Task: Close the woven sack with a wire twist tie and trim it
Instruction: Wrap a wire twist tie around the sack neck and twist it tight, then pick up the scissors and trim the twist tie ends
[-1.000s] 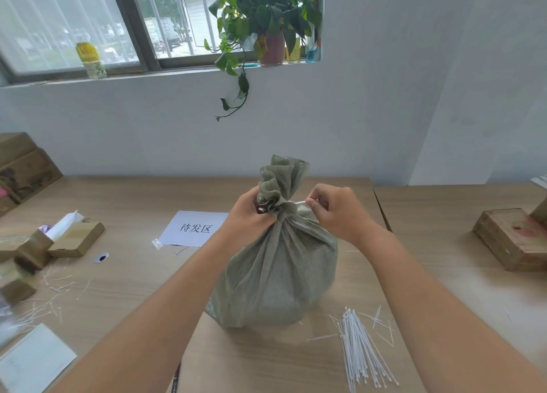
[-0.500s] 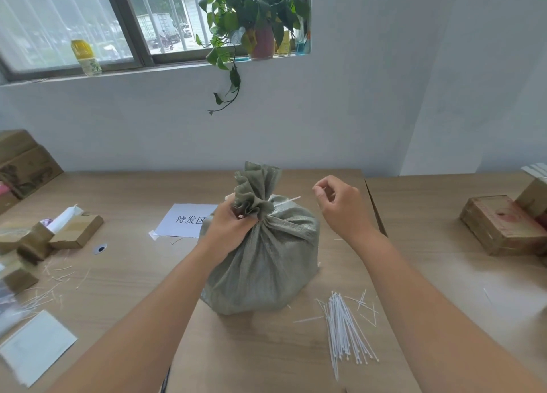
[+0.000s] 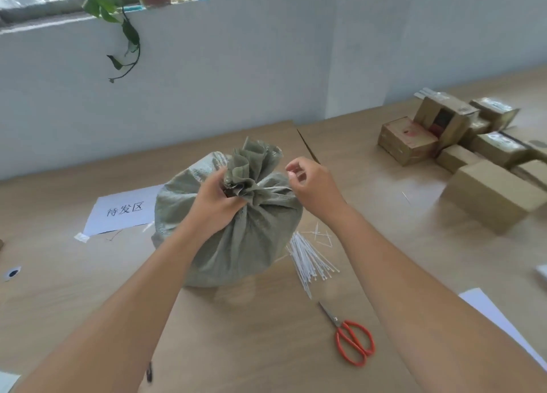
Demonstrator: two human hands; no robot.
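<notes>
A grey-green woven sack stands upright on the wooden table, its neck bunched together. My left hand is clenched around that neck from the left. A white wire tie circles the neck, and its free end sticks out to the right. My right hand hovers at that free end with fingers curled; whether it pinches the tie is unclear. Red-handled scissors lie shut on the table in front of the sack, to the right, untouched.
A bundle of spare white ties lies just right of the sack's base. A printed paper sheet lies to the left. Several cardboard boxes crowd the right side. White paper sits at the near right.
My right hand, lifted away from the tie half a second ago, has come back to its free end. My left hand stays on the neck. The view has tipped down and right.
</notes>
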